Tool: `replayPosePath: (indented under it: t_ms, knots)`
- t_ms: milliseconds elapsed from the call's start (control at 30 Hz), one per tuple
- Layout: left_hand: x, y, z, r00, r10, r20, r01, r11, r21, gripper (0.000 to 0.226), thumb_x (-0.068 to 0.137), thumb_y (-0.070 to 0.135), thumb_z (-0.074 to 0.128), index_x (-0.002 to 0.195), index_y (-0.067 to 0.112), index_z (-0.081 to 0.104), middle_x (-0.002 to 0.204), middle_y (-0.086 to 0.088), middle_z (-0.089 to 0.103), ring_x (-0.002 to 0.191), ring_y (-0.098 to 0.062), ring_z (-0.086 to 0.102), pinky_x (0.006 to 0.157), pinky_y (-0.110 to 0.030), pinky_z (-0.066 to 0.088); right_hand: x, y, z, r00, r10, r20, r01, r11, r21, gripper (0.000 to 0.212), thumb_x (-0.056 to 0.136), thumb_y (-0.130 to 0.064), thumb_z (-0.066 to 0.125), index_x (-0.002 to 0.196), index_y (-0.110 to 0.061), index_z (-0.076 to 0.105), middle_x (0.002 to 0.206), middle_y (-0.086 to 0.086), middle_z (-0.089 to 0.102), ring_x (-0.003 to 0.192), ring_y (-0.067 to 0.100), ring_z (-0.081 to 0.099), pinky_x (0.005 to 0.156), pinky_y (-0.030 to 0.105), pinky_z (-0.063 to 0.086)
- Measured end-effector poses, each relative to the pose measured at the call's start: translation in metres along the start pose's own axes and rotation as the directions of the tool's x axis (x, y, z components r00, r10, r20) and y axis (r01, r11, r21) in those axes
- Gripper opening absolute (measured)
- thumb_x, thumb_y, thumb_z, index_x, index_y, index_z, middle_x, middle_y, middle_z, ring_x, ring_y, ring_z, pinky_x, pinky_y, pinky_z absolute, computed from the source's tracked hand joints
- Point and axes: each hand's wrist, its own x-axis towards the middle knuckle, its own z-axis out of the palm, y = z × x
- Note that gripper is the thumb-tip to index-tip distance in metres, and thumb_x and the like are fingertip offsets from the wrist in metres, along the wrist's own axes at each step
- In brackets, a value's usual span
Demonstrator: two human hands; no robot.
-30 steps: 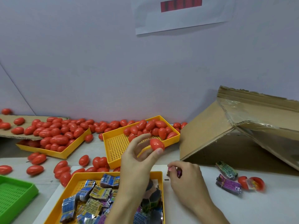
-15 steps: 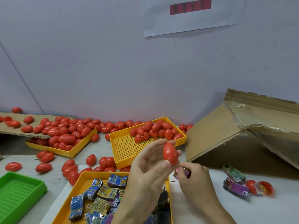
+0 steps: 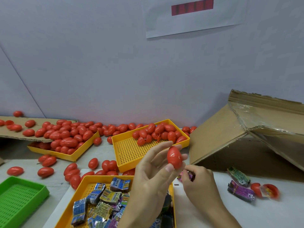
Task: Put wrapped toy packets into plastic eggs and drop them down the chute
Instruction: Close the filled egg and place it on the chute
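A person's left hand (image 3: 153, 175) holds a closed, glossy red plastic egg (image 3: 174, 157) upright between thumb and fingertips, raised above the white bench (image 3: 213, 216). Just beside it, the right hand (image 3: 197, 181) pinches a small pink-and-purple wrapped toy packet (image 3: 181, 176) low over the bench. Below the hands, a yellow perforated plastic tray (image 3: 79, 191) is filled with more wrapped packets. A second yellow tray (image 3: 125, 155) behind holds red eggs at its far end. To the right slopes a brown cardboard chute (image 3: 217, 137), with two loose packets (image 3: 239, 190) and an opened red egg (image 3: 269, 190) near its foot.
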Motion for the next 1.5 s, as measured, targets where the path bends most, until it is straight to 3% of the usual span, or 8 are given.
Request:
replayPosePath:
  t_ms: [233,433,567,633,800,1000,1267,1500]
  knots:
    - [-0.001,0.003,0.002,0.998,-0.058,-0.011,0.055,0.976,-0.212,0.033,0.081,0.006,0.074,0.113,0.012,0.072,0.125,-0.023,0.066,0.110,-0.040,0.067,0.084,-0.029,0.058,-0.001,0.001,-0.001,1.000,-0.015,-0.016,0.015,1.000,0.009,0.024,0.099,-0.023,0.050,0.098,-0.028,0.074,0.087,-0.009,0.069,0.096,0.018,0.059,0.080,0.034,0.054]
    - [0.001,0.001,0.000,0.995,-0.073,-0.061,0.062,0.985,-0.164,0.050,0.063,0.030,0.094,0.104,0.011,0.073,0.112,-0.020,0.069,0.103,-0.040,0.070,0.082,-0.028,0.058,-0.002,-0.001,-0.001,1.000,-0.011,0.007,0.011,1.000,0.003,0.023,0.100,-0.023,0.049,0.094,-0.026,0.071,0.081,-0.009,0.063,0.095,0.020,0.058,0.069,0.022,0.043]
    - [0.003,-0.003,-0.003,0.989,-0.069,-0.128,0.059,0.995,-0.081,0.021,0.071,0.010,0.080,0.091,0.014,0.074,0.102,-0.006,0.072,0.097,-0.031,0.072,0.077,-0.028,0.058,-0.003,-0.004,-0.005,1.000,-0.002,-0.007,0.003,0.998,0.066,0.025,0.099,-0.019,0.051,0.097,-0.025,0.075,0.089,-0.009,0.071,0.097,0.017,0.060,0.078,0.029,0.053]
    - [0.006,-0.005,-0.006,0.974,-0.112,-0.199,0.104,0.993,-0.055,0.022,0.068,-0.002,0.066,0.079,0.014,0.074,0.094,-0.005,0.072,0.089,-0.025,0.071,0.068,-0.027,0.056,-0.002,-0.005,-0.010,0.999,0.028,-0.034,-0.020,0.975,0.221,0.024,0.098,-0.015,0.055,0.095,-0.026,0.076,0.084,-0.012,0.072,0.085,0.007,0.065,0.067,0.015,0.051]
    - [0.008,-0.008,-0.012,0.887,-0.285,-0.364,0.191,0.943,-0.273,0.010,0.079,0.003,0.059,0.079,0.008,0.068,0.072,-0.009,0.059,0.062,-0.018,0.052,0.050,-0.025,0.042,-0.002,-0.014,-0.023,0.981,0.155,0.113,-0.186,0.624,0.759,0.019,0.096,-0.006,0.059,0.102,-0.016,0.074,0.063,0.008,0.066,0.053,0.009,0.052,0.047,0.018,0.043]
    - [0.007,-0.021,-0.013,0.909,-0.152,-0.389,0.284,0.908,0.308,0.012,0.089,0.024,0.071,0.088,0.013,0.074,0.050,-0.005,0.050,0.041,-0.014,0.041,0.041,-0.024,0.034,-0.008,-0.026,-0.027,0.981,0.026,0.191,-0.187,0.358,0.915,0.037,0.077,-0.011,0.067,0.113,-0.014,0.071,0.071,0.018,0.064,0.061,0.018,0.055,0.052,0.020,0.051]
    - [0.006,-0.024,-0.005,0.940,-0.039,-0.339,0.211,0.847,0.488,0.016,0.087,0.020,0.074,0.073,0.025,0.080,0.048,0.009,0.053,0.048,-0.007,0.042,0.049,-0.023,0.035,-0.012,-0.028,-0.025,0.966,-0.154,0.208,-0.095,0.538,0.838,0.057,0.061,-0.050,0.089,0.113,-0.033,0.072,0.070,0.016,0.067,0.065,0.021,0.059,0.060,0.027,0.051]
    - [0.005,-0.023,-0.005,0.898,0.065,-0.434,0.227,0.778,0.586,0.012,0.081,0.026,0.081,0.069,0.023,0.078,0.054,0.010,0.061,0.050,-0.005,0.053,0.053,-0.034,0.051,-0.013,-0.025,-0.026,0.984,-0.114,0.138,-0.019,0.701,0.713,0.023,0.076,-0.034,0.069,0.095,-0.025,0.078,0.087,0.008,0.074,0.076,0.016,0.067,0.061,0.025,0.051]
